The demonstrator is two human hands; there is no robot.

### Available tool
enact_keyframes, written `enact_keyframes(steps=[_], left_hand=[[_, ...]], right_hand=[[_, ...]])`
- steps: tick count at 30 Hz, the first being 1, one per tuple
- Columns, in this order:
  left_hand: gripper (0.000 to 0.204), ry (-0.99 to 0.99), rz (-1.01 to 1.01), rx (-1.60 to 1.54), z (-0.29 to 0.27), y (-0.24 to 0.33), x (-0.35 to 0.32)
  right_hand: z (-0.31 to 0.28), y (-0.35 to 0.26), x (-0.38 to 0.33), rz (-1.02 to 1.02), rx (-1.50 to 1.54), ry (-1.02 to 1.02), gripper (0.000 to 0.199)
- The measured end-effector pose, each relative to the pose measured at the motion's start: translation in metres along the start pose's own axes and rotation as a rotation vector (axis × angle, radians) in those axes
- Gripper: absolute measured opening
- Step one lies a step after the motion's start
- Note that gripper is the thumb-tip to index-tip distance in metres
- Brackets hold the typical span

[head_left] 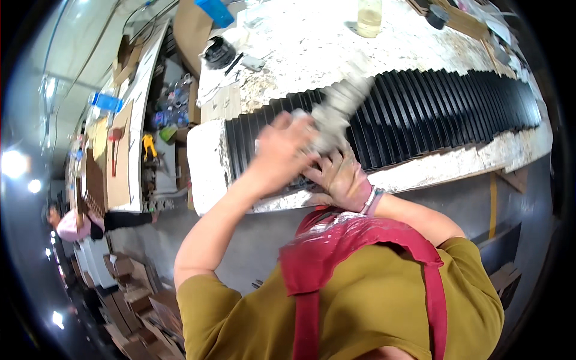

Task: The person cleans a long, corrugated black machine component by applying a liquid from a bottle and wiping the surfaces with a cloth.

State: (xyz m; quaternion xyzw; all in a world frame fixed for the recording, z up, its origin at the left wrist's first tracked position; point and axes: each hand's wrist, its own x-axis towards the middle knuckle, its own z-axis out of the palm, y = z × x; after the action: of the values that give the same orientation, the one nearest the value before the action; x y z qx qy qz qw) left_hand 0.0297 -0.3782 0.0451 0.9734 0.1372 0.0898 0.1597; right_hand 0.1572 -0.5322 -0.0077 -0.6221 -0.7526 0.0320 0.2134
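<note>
A long black pleated bellows cover (414, 114) lies across the table, its ribs running from near to far. Over its left part a whitish, crumpled rag (339, 111) is smeared by motion. At the rag's near left side is my left hand (285, 147), blurred, so its grip does not show clearly. My right hand (345, 180), in what looks like a thin stained glove, is at the rag's near end by the table's front edge, with fingers curled against it. Both hands nearly meet over the bellows cover.
The white, stained table (288, 57) carries a bottle of pale yellow liquid (369, 19), a black round part (219, 53) and a blue object (215, 12). On a side bench at left are yellow-handled pliers (149, 146). Cardboard boxes (129, 288) and another person (78, 225) are farther left.
</note>
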Motion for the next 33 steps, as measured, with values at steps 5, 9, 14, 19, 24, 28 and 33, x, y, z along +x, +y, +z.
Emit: enact_keyframes(steps=[5,9,14,19,24,28,33], left_hand=[[0.044,0.115,0.12,0.211,0.047,-0.082,0.05],[0.037,0.28,0.071,-0.07,0.028,-0.115,0.11],[0.039,-0.068,0.625,0.041,0.053,-0.037,0.073],[0.036,0.013,-0.04,-0.376,0.058,-0.119,0.162],[0.034,-0.024,0.032,-0.444,0.0,-0.018,0.164],[0.052,-0.132,0.688,0.03,0.073,0.006,0.13],[0.033,0.011,0.287,-0.142,0.071,-0.058,0.208]], right_hand=[[0.008,-0.005,0.002,0.064,0.057,0.0,0.075],[0.007,-0.008,0.003,0.057,0.017,-0.019,0.07],[0.007,-0.004,0.0,0.286,0.419,-0.279,0.062],[0.006,-0.003,0.002,0.046,0.105,0.045,0.072],[-0.037,0.044,-0.028,0.654,-0.109,0.367,0.073],[-0.013,0.089,-0.059,0.648,-0.042,0.585,0.072],[-0.028,0.075,-0.041,0.844,-0.316,0.259,0.071]])
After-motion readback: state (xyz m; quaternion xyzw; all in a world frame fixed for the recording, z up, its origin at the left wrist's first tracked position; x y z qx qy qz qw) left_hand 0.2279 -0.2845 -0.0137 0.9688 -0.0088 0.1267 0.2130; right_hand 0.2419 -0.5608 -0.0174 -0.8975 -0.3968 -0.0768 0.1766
